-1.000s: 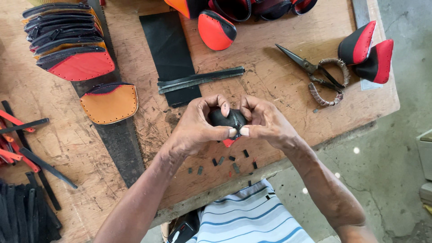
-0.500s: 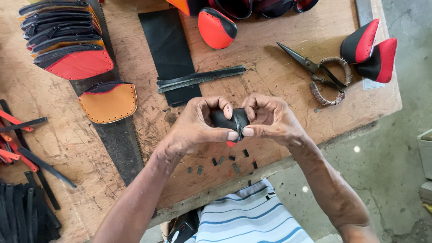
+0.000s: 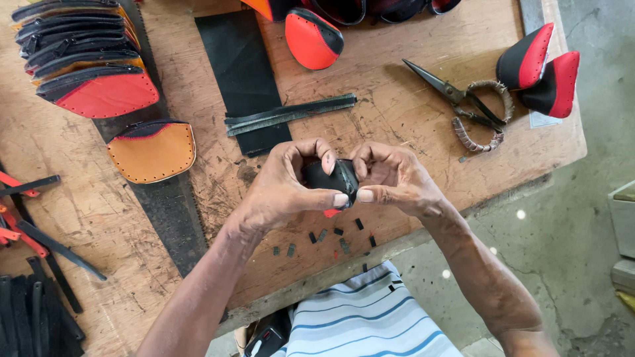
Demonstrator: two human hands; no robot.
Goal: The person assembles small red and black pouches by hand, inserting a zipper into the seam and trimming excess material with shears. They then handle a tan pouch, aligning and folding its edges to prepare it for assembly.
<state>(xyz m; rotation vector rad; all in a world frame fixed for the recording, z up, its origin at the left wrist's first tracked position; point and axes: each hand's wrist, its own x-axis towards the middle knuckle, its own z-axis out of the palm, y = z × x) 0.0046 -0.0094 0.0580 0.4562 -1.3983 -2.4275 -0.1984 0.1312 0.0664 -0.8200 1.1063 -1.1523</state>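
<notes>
Nearest the camera is a striped blue-and-white shirt (image 3: pixel 367 317), just below the near edge of the wooden workbench (image 3: pixel 410 125). Over that edge, the left hand (image 3: pixel 284 188) and the right hand (image 3: pixel 393 178) meet around a small black leather piece (image 3: pixel 327 177), held just above the bench top. Both hands are curled closed on it: the left thumb and fingers wrap its left side, the right thumb and fingers pinch its right edge, and the two thumb tips nearly touch beneath it (a bit of red shows under the piece). Small dark offcuts (image 3: pixel 331 235) lie scattered on the wood just near of the hands.

Farther in, a pair of black zipper strips (image 3: pixel 291 112) lies across a black leather sheet (image 3: pixel 241 73). To the left sits an orange pouch half (image 3: pixel 152 152) on a long dark strip (image 3: pixel 169 211), with a stack of red and black pouch halves (image 3: pixel 86 59) beyond it. To the right, scissors (image 3: pixel 463 102) with wrapped handles lie near two red-and-black pouches (image 3: pixel 539 69). At the far edge rests another red-and-black pouch (image 3: pixel 312 38).
</notes>
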